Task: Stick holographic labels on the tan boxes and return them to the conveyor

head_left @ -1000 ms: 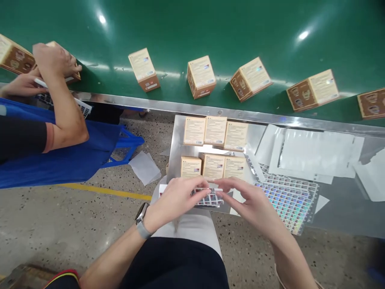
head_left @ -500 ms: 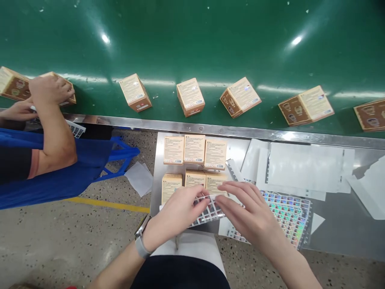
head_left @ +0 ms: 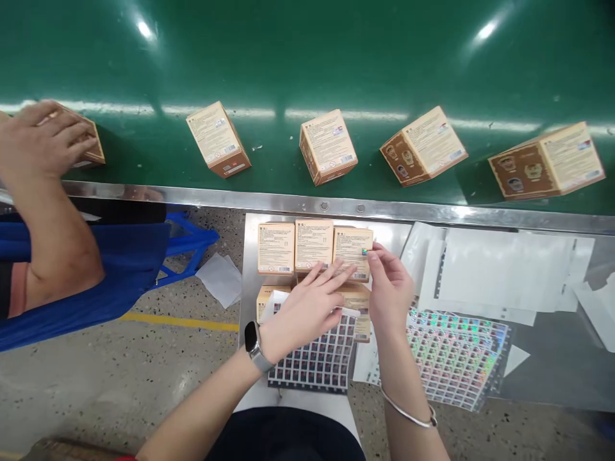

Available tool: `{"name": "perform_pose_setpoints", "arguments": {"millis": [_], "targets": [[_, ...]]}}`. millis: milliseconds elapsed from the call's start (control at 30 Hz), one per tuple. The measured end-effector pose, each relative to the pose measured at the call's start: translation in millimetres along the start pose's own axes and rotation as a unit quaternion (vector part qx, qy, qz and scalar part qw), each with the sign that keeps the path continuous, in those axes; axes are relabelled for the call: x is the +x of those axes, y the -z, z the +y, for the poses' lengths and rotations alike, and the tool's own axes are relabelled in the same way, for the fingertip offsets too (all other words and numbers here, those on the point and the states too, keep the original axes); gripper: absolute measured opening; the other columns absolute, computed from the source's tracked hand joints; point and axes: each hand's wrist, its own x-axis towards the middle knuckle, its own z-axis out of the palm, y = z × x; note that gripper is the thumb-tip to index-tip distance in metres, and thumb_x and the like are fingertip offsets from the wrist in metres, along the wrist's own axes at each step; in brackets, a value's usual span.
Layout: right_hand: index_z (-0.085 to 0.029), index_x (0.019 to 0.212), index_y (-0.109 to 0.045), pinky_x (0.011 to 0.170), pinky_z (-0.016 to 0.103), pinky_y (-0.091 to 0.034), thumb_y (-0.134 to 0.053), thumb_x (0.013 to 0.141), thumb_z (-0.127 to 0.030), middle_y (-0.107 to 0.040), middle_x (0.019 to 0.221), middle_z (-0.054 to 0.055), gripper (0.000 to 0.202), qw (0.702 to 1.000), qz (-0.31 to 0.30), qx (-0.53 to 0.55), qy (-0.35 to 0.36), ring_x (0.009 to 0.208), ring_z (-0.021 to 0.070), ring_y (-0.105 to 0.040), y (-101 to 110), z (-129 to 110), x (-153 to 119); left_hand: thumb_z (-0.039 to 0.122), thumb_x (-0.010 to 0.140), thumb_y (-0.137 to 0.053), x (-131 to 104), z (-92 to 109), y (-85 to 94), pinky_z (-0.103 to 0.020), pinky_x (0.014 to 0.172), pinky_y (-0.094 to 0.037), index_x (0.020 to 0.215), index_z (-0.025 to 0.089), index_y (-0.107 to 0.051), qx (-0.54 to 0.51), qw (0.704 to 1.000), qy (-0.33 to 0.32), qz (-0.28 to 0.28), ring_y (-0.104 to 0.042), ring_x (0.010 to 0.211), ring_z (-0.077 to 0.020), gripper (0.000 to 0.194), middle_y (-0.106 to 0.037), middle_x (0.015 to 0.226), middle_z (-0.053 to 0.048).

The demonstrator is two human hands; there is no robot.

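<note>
where the steel counter [head_left: 548, 365] runs toward three o'clock, a label sheet [head_left: 312, 368] hangs at six, below the open, finger-spread left hand [head_left: 305, 307]; the right hand [head_left: 391, 288], box [head_left: 350, 244] at its ten o'clock, long axis twelve-to-six, is nearer, fingertips pinching a small sticker [head_left: 366, 251].

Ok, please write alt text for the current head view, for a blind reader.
The right hand pinches a small shiny sticker at the edge of a beige box; the left hand covers part of a sticker sheet. Five similar boxes line a green surface, one partly behind another person's hand.
</note>
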Motion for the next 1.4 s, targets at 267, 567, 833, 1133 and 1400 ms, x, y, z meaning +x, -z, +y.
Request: {"name": "perform_pose_setpoints", "arguments": {"millis": [267,567,833,1133,1400], "targets": [[-0.019,0.083,-0.066,0.099,0.045,-0.049,-0.073,0.078,-0.042,-0.069,0.118,0.011,0.024,0.998,0.034,-0.045,0.020,0.111,0.0249,-0.065,-6.6,5.3,-4.3,0.014,0.090,-0.056,1.8,1.9,1.0,-0.047,0.127,-0.015,0.076,0.018,-0.066,-0.044,0.998,0.029,-0.018,-0.018,0.152,-0.0215,0.017,-0.028,0.161,-0.003],[-0.019,0.081,-0.065,0.092,0.044,-0.053,-0.074,0.077,-0.042,-0.070,0.113,0.012,0.025,0.996,0.060,-0.061,0.028,0.103,0.0247,-0.067,-11.5,0.0,-6.5,0.014,0.090,-0.055,3.4,4.2,4.7,-0.046,0.127,-0.014,0.076,0.017,-0.067,-0.049,0.998,0.036,-0.029,-0.019,0.152,-0.0212,0.019,-0.028,0.161,-0.004],[-0.022,0.085,-0.052,0.091,0.042,-0.054,-0.074,0.074,-0.039,-0.065,0.110,0.011,0.030,0.989,0.126,-0.063,0.036,0.097,0.0216,-0.067,-25.3,3.8,-4.0,0.011,0.087,-0.058,5.5,3.6,5.6,-0.048,0.127,-0.013,0.077,0.015,-0.068,-0.043,0.998,0.036,-0.040,-0.018,0.152,-0.0245,0.015,-0.027,0.161,-0.008],[-0.024,0.097,-0.063,0.087,0.038,-0.055,-0.066,0.085,-0.042,-0.069,0.105,0.005,0.021,0.980,-0.043,-0.181,0.073,0.097,0.0199,-0.067,22.0,-39.2,6.4,0.021,0.096,-0.055,-0.3,4.3,20.7,-0.047,0.118,-0.035,0.089,0.018,-0.069,-0.146,0.988,0.040,-0.006,-0.044,0.141,-0.0236,0.016,-0.052,0.148,-0.006],[-0.024,0.109,-0.067,0.064,0.027,-0.059,-0.057,0.096,-0.028,-0.074,0.088,0.003,0.017,0.802,-0.439,-0.324,0.242,0.075,0.0162,-0.071,33.1,-92.1,-19.3,0.035,0.094,-0.060,-17.8,8.8,57.5,-0.032,0.067,-0.048,0.107,0.024,-0.066,-0.224,0.958,0.178,-0.027,-0.070,0.084,-0.0226,0.018,-0.076,0.089,0.000]]}}
